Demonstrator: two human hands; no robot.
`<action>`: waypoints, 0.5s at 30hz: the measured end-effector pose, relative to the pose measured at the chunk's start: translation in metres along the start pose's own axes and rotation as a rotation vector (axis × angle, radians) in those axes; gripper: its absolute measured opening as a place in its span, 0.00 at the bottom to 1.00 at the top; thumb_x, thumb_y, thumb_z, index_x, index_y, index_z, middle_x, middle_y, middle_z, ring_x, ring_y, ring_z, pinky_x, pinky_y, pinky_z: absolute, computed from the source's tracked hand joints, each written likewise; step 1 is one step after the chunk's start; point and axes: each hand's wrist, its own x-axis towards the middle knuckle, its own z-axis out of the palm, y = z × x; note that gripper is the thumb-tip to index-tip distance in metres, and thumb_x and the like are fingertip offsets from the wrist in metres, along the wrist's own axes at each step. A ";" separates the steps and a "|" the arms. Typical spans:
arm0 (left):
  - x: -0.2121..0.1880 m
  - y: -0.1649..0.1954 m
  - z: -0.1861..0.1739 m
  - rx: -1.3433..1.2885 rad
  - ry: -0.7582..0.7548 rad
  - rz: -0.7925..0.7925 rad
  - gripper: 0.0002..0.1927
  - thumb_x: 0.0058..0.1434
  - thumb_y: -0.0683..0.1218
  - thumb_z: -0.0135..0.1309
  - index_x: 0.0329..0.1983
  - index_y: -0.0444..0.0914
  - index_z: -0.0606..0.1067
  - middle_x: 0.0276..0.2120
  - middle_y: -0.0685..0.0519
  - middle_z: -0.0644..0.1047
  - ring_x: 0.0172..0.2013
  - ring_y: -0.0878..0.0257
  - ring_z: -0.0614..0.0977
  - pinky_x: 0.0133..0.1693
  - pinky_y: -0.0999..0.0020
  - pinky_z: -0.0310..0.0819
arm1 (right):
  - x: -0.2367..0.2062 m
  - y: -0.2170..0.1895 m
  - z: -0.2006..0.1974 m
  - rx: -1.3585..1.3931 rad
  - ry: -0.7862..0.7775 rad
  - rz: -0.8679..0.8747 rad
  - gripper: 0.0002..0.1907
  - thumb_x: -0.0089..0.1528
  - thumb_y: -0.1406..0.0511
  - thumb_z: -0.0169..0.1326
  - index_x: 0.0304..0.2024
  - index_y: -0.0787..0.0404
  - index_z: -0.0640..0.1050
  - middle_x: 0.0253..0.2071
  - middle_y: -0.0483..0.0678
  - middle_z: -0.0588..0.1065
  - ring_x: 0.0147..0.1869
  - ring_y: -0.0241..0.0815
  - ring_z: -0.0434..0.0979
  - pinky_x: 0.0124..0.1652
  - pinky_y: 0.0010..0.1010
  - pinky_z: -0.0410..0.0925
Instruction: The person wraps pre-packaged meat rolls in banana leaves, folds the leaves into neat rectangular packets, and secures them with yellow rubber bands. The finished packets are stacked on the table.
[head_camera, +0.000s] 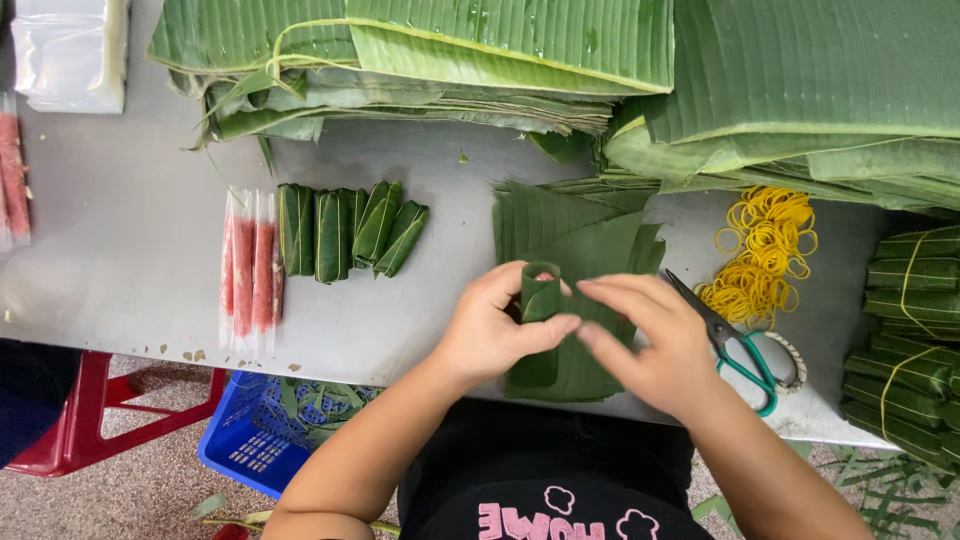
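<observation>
My left hand (490, 330) grips a small roll wrapped in green banana leaf (540, 297), held upright so its pink filling shows at the open top. My right hand (650, 335) is next to it, fingers spread, fingertips touching the leaf wrap at the roll's right side. Both hands hover over a stack of cut leaf pieces (580, 235) at the table's front edge. Several finished leaf-wrapped rolls (345, 232) lie in a row to the left, beside pink sausage sticks in clear plastic (250, 270).
Big stacks of banana leaves (420, 60) fill the back of the grey table (120, 210). Yellow rubber bands (765, 255) and green-handled scissors (735, 345) lie at right, tied bundles of rolls (910, 330) beyond. A blue crate (255, 440) and red stool (90, 410) stand below.
</observation>
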 end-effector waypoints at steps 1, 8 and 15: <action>0.001 0.000 0.000 0.142 0.062 0.010 0.20 0.54 0.46 0.70 0.47 0.35 0.78 0.43 0.50 0.82 0.43 0.61 0.84 0.47 0.67 0.79 | 0.004 -0.004 -0.006 -0.180 0.061 -0.175 0.29 0.54 0.59 0.69 0.57 0.55 0.78 0.62 0.46 0.72 0.58 0.50 0.78 0.57 0.37 0.70; -0.005 -0.001 0.021 0.181 0.003 -0.158 0.36 0.55 0.46 0.69 0.67 0.39 0.70 0.45 0.48 0.83 0.43 0.65 0.84 0.46 0.66 0.81 | 0.012 -0.015 0.006 -0.251 -0.140 -0.240 0.33 0.40 0.57 0.75 0.47 0.56 0.80 0.56 0.55 0.74 0.38 0.48 0.80 0.35 0.38 0.72; -0.018 -0.012 -0.005 -0.462 -0.394 -0.132 0.58 0.51 0.44 0.71 0.80 0.39 0.49 0.59 0.50 0.75 0.50 0.64 0.80 0.54 0.63 0.78 | 0.000 0.003 -0.008 0.164 -0.073 0.022 0.42 0.43 0.52 0.71 0.59 0.53 0.76 0.62 0.50 0.76 0.44 0.46 0.80 0.43 0.33 0.72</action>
